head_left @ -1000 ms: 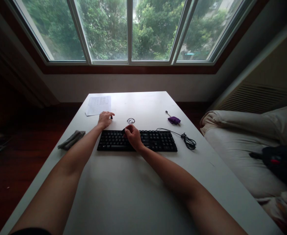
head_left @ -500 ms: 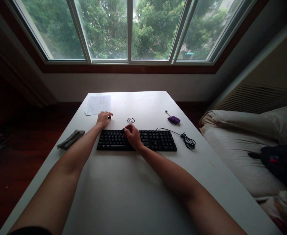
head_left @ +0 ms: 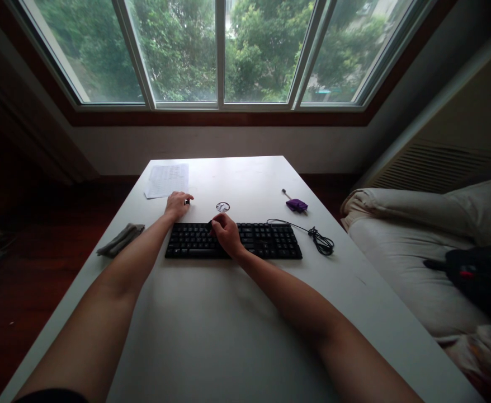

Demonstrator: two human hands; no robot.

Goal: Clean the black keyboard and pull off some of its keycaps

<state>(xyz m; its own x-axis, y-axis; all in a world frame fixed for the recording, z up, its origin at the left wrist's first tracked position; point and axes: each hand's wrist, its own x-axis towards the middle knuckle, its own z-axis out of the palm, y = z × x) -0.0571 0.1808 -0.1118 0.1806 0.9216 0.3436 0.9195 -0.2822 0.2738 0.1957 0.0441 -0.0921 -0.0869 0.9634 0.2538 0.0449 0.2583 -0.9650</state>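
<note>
A black keyboard [head_left: 266, 240] lies across the white table. Over its left-centre keys, my right hand [head_left: 227, 232] is closed in a pinch on a small dark object [head_left: 210, 225] whose kind I cannot make out. Just beyond the keyboard's upper left corner, my left hand [head_left: 177, 205] curls its fingers and thumb around a small black object [head_left: 187, 201], mostly hidden. Past my right hand sits a small round thing with a dark rim [head_left: 222, 207] and something white inside it.
Printed paper sheets [head_left: 168, 179] lie at the far left of the table [head_left: 212, 324]. A folded grey cloth [head_left: 121, 239] rests beside my left forearm. To the right are the coiled keyboard cable [head_left: 321, 243] and a purple bundle [head_left: 297, 205] with a thin shaft. A sofa [head_left: 396, 257] stands alongside.
</note>
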